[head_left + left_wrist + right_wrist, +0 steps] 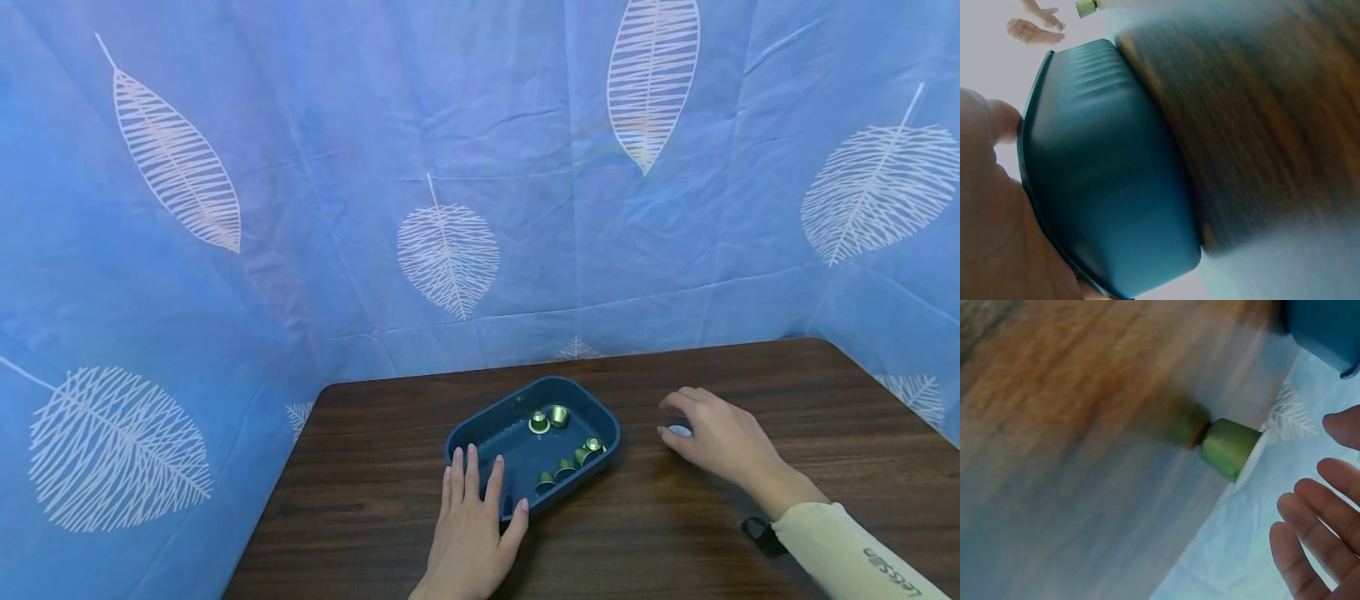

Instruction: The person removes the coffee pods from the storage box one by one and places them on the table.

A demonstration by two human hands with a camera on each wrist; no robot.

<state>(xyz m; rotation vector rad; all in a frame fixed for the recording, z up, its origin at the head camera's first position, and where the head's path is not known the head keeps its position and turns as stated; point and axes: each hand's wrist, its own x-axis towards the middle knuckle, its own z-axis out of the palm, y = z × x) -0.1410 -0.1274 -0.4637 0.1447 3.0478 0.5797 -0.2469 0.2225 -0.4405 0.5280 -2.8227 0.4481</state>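
A dark blue tray (525, 450) with rounded corners and raised walls holds several green coffee capsules (566, 467). Over its near left rim, my left hand (468, 529) lies with fingers spread and fairly straight; in the left wrist view the palm is beside the tray's outer wall (1104, 169). To the right of the tray, one green capsule (1229, 450) stands on its narrow end with the pale lid up. My right hand (720, 437) hovers around it with thumb and fingers parted. The right wrist view shows a gap between the fingertips (1288, 540) and that capsule.
The dark wooden table (360, 492) has a faintly glossy top that reflects the capsule. A blue cloth (525, 250) with white leaf prints hangs behind the table's far edge and along the sides.
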